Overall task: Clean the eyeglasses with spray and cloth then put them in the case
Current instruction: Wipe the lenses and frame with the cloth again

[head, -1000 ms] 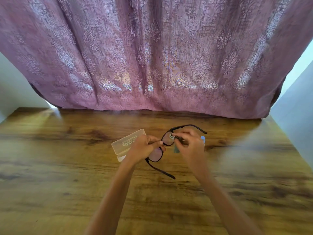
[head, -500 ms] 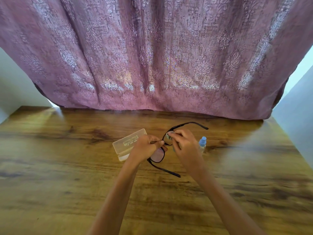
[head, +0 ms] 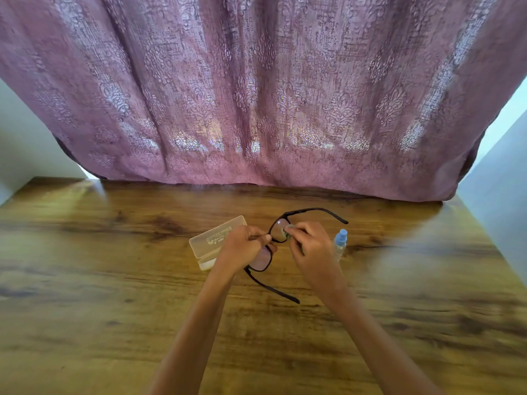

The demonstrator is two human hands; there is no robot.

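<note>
Black-framed, probably light and easily bent: gripping the eyeglasses [head: 261, 258] above the surface [head: 114, 295], between case [head: 212, 239] and spray bottle [head: 340, 243], fingers of the left hand [head: 242, 248] clamped on the frame near the bridge, fingers of the right hand [head: 310, 249] pinching the cloth [head: 286, 233] against the far lens.

The eyeglasses [head: 261, 260] are held over the middle of the worktop [head: 114, 280], between the two hands. The frame is gripped near its bridge by the left hand [head: 242, 249]. The cloth [head: 286, 233] is pinched against the farther lens by the right hand [head: 310, 249]. The case [head: 212, 240] is laid on the worktop just left of the left hand and is partly hidden by it. The spray bottle [head: 340, 242] is stood upright just right of the right hand. The curtain [head: 256, 95] is hung behind the far edge.
</note>
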